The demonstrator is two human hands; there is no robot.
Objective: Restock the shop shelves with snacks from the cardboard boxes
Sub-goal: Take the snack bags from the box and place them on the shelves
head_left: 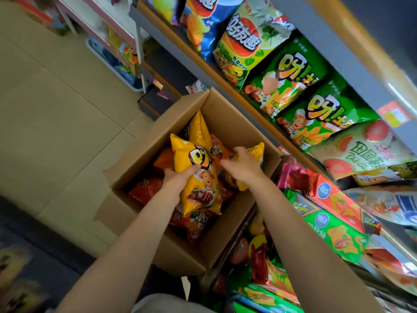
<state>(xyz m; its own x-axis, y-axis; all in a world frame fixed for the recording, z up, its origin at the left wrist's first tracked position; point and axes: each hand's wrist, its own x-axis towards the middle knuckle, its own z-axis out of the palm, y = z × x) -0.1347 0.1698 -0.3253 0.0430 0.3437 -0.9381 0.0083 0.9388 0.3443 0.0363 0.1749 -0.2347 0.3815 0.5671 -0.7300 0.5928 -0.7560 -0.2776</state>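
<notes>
An open cardboard box [234, 123] stands on the floor against the shelves, filled with yellow, orange and red snack bags. My left hand [178, 179] grips a yellow snack bag [198, 177] by its left edge and holds it just above the box's contents. My right hand [243, 163] is inside the box on the right, fingers curled on a second yellow bag [256, 152], most of which is hidden under the hand. Another yellow bag [198, 129] stands upright at the back of the box.
Shelves on the right [225, 91] carry rows of green, blue and white chip bags [291, 77], with red and green packs [334, 224] on the lower tiers. Tiled floor [56, 109] lies to the left. A further rack [117, 41] stands at the back left.
</notes>
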